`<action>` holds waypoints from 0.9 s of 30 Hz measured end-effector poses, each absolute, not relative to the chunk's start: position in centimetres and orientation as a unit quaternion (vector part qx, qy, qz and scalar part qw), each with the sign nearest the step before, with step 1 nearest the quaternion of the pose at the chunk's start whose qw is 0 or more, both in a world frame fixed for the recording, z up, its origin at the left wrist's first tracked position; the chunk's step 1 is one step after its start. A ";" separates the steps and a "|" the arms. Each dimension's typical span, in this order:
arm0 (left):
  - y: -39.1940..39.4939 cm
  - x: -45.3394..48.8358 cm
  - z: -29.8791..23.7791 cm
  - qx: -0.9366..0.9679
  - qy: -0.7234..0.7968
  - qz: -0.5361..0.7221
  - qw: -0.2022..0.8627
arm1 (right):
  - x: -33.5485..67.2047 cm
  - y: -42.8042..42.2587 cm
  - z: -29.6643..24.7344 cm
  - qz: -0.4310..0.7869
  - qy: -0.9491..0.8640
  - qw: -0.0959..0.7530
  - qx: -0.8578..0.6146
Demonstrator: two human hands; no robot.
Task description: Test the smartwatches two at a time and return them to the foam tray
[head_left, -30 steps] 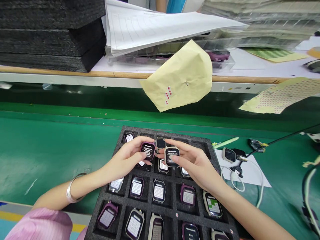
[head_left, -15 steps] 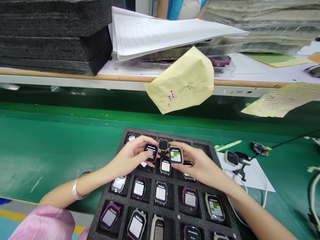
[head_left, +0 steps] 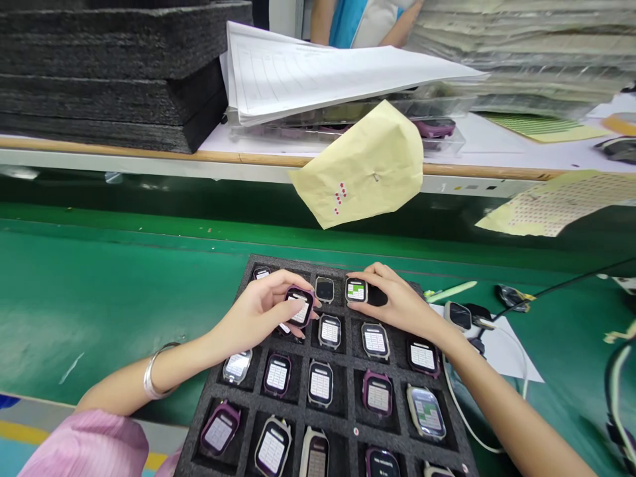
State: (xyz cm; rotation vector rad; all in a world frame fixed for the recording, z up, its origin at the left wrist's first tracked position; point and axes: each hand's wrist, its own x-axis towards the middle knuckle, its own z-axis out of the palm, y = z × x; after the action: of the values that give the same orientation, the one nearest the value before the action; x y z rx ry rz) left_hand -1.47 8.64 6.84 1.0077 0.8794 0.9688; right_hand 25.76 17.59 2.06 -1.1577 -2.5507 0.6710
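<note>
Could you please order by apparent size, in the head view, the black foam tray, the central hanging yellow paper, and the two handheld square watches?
Black foam tray
Central yellow paper
Purple-framed watch
Pale-framed watch
The watches' true sizes are unsure; nearness may explain the difference.

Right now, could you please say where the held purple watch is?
In the head view, the purple watch is in the left hand, over the tray, left of a dark-screened watch.

The tray (head_left: 352, 411) looks rough, matt foam; watches (head_left: 320, 383) inside it are glossy-fronted; the table (head_left: 99, 285) beneath it is smooth, yellow paper (head_left: 370, 162) beyond it creased.
</note>
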 end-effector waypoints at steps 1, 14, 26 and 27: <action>8.6 -1.5 6.9 0.448 0.388 0.431 0.681 | 25.9 17.8 2.1 0.232 -0.877 0.129 -0.400; 9.1 -2.0 7.0 0.467 0.391 0.454 0.651 | 25.6 16.9 3.6 0.069 -0.927 0.051 -0.365; 9.2 -2.1 6.7 0.417 0.411 0.452 0.672 | 18.0 16.2 2.0 0.174 -0.864 0.071 -0.466; 9.3 -2.1 6.4 0.413 0.405 0.459 0.674 | 18.4 16.2 2.0 0.194 -0.862 0.086 -0.460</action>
State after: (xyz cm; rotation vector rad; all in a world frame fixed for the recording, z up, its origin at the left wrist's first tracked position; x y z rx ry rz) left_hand -2.09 9.33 6.45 0.9300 0.9117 1.0330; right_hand 18.38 16.19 2.04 -1.3713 -2.5701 0.5793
